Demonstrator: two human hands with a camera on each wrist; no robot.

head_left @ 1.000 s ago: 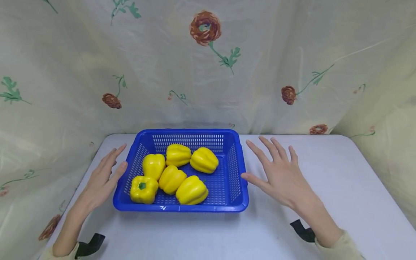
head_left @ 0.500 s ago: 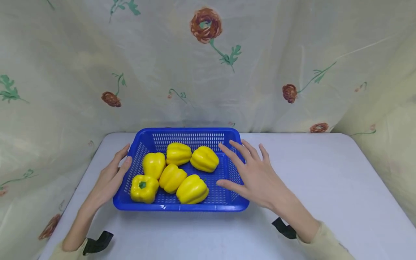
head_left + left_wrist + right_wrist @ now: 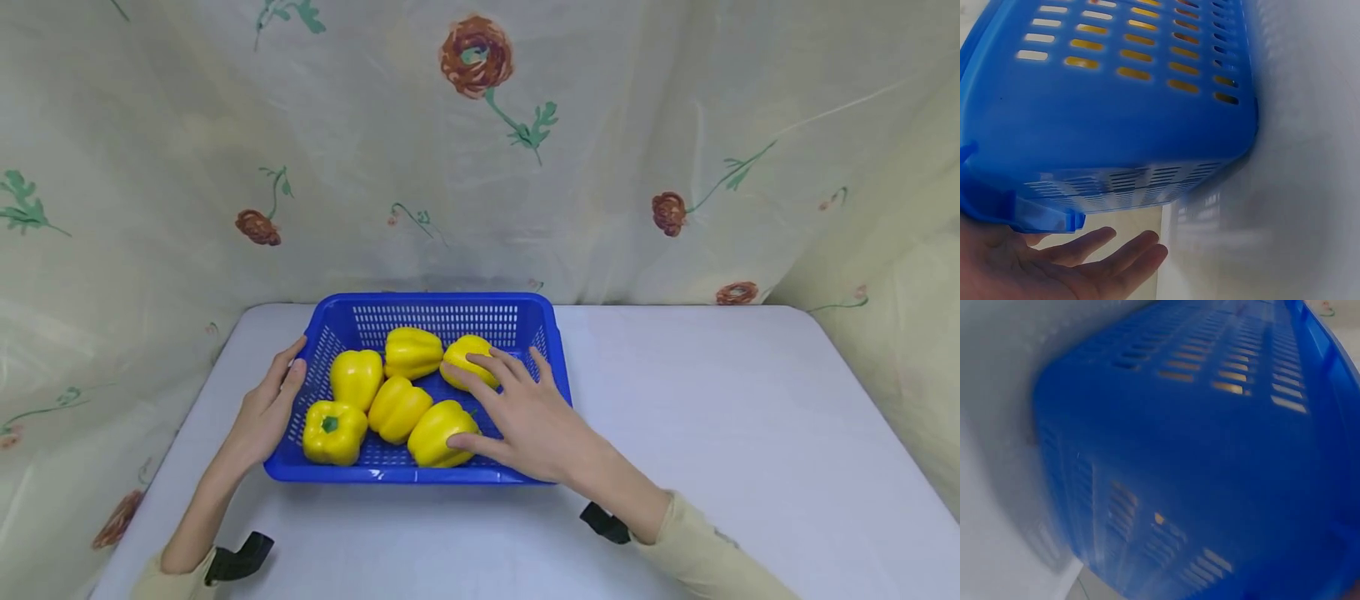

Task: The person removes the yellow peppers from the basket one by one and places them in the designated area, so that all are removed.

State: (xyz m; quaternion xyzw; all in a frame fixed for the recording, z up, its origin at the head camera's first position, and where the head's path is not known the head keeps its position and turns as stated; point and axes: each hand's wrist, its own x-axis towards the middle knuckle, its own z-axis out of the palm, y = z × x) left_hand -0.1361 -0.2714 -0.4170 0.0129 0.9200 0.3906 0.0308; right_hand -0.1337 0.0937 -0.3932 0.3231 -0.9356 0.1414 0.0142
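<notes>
A blue plastic basket [image 3: 408, 475] holds several yellow bell peppers [image 3: 399, 411]. My left hand [image 3: 262, 417] rests against the basket's left rim; in the left wrist view, its fingers [image 3: 1129, 265] extend loosely outside the wall under the rim. Over the right half of the basket, my right hand [image 3: 525, 417] reaches in with fingers spread. Its forefinger and middle finger hover at or near the back right pepper [image 3: 468, 350], and the thumb is by the front right pepper [image 3: 442, 437]. Contact cannot be told. The right wrist view shows mainly the basket's outer wall [image 3: 1166, 431].
The basket stands on a white table [image 3: 712, 400], near its back edge. A pale curtain [image 3: 360, 150] with printed flowers hangs behind and at both sides. A black strap [image 3: 240, 558] shows at the left wrist and another black strap [image 3: 606, 523] at the right.
My right hand has moved left, from beside the basket to above the peppers on its right side. My left hand has moved in to the left rim. The peppers have stayed in place.
</notes>
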